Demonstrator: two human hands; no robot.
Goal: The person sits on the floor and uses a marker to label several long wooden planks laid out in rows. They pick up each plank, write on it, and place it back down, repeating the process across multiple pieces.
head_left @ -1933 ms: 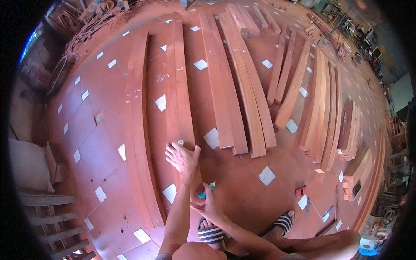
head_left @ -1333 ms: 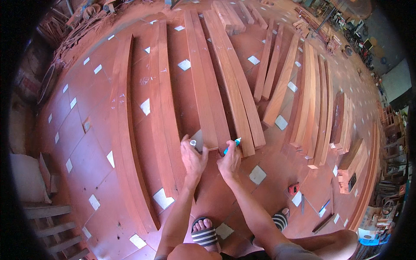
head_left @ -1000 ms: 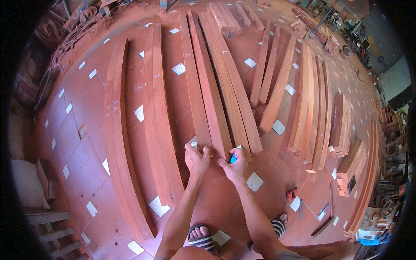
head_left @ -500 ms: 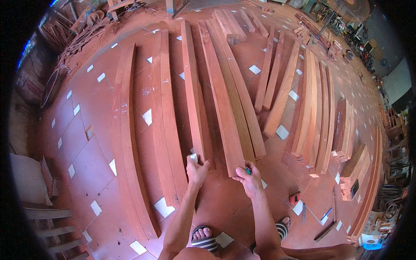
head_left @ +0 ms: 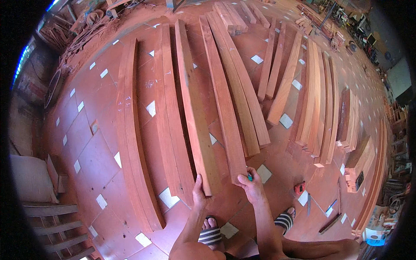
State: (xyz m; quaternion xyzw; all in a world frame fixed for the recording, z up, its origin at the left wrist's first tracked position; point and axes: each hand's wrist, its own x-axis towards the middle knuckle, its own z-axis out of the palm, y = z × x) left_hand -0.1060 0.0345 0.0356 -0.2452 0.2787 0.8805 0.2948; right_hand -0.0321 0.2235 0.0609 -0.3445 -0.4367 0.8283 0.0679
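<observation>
My left hand (head_left: 201, 195) is closed around the near end of a long wooden beam (head_left: 196, 121), thumb up along its side. A paler, yellowish face of that beam is turned up. To its right, my right hand (head_left: 253, 186) grips the near end of a second, reddish beam (head_left: 223, 99). A small teal thing (head_left: 250, 177) shows between the right fingers; its kind is too small to tell. Both beams run away from me, with a gap of floor between them. Against the left beam's left side lies a marked pair of beams (head_left: 167, 112), close together.
Another pair of beams (head_left: 130, 117) lies far left; two more (head_left: 249, 99) lie just right of my right-hand beam. Further right are several lighter beams (head_left: 310, 104), a red tape measure (head_left: 300, 187) and short stacked blocks (head_left: 359, 167). A slatted wooden piece (head_left: 54, 223) stands at lower left.
The left beam has turned, showing its paler face, and its near end has come closer to me and the left pair. The right beam's near end has also shifted slightly toward me.
</observation>
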